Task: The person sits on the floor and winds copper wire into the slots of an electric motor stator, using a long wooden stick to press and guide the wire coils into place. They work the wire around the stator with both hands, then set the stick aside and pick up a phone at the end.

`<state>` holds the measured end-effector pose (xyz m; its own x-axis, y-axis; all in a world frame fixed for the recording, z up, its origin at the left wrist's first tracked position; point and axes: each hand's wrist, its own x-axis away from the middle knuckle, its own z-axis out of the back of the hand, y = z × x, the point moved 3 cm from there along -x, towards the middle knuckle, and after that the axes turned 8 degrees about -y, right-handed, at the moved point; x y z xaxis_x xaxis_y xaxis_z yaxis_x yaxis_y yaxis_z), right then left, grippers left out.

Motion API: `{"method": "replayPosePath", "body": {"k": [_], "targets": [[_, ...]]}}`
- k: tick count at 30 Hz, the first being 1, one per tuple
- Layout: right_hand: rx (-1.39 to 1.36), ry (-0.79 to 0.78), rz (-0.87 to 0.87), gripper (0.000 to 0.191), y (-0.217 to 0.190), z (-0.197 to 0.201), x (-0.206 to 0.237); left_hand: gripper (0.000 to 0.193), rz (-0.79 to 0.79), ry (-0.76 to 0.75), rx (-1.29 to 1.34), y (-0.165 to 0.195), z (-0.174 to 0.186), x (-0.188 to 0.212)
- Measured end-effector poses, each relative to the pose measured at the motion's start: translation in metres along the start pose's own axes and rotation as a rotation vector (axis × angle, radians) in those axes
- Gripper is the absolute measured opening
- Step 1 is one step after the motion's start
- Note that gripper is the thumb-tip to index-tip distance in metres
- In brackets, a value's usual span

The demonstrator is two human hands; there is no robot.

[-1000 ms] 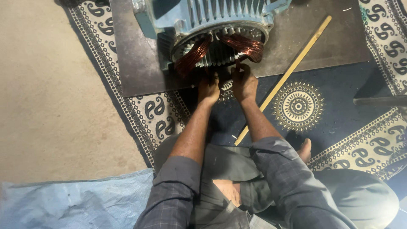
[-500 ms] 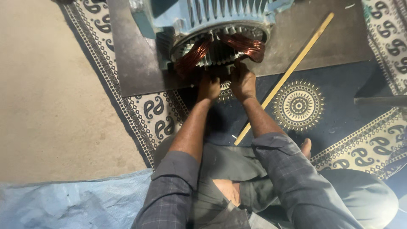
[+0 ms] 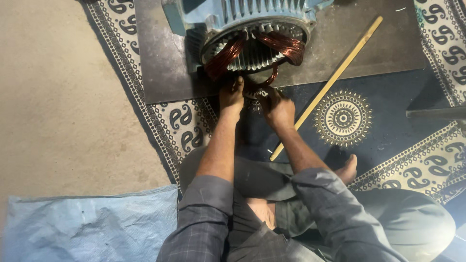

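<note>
Head view, looking down at a seated person working on an electric motor stator [image 3: 252, 29], blue finned housing lying on a dark metal sheet [image 3: 165, 68] over a patterned rug [image 3: 340, 116]. Copper wire coils [image 3: 286, 46] loop out of the open end, slots visible inside. Left hand [image 3: 232, 94] is at the lower rim, fingers curled tight on a coil strand as far as I can tell. Right hand [image 3: 277, 107] sits just beside it, fingers pinched narrow around the low loop of copper wire [image 3: 272, 80]. Step in hand looks like seating or pulling a winding at the bottom slots. Next move likely calls for a firm two-handed grip and even tension so the strands don't kink or scrape on the slot edges. A wooden stick [image 3: 325, 87] lies diagonally just right of the right hand, untouched. Blue plastic sheet [image 3: 87, 228] at lower left, bare foot [image 3: 347, 170] on the rug.
</note>
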<state>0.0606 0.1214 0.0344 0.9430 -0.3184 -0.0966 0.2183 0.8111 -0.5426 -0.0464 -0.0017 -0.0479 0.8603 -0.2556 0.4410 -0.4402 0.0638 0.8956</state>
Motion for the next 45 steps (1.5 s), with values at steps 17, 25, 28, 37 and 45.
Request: {"method": "replayPosePath", "body": {"k": [17,25,28,37,45], "targets": [[0.229,-0.207,-0.015,0.039,0.031,-0.057,-0.029,0.055,-0.199,0.007,-0.020,-0.023,-0.016,-0.012],[0.046,-0.118,-0.112,0.035,0.006,-0.030,-0.025,0.050,-0.419,0.126,-0.454,-0.008,-0.010,-0.013],[-0.078,0.045,-0.093,0.034,0.002,-0.009,0.004,0.042,-0.309,0.198,-0.611,-0.007,-0.007,0.009],[0.422,-0.149,0.444,0.045,0.025,0.034,-0.010,0.063,-0.747,-0.295,-1.247,0.034,0.012,0.012],[0.591,-0.403,0.454,0.035,0.045,-0.008,-0.061,0.057,-0.808,-0.289,-1.430,0.022,0.008,-0.002]]}}
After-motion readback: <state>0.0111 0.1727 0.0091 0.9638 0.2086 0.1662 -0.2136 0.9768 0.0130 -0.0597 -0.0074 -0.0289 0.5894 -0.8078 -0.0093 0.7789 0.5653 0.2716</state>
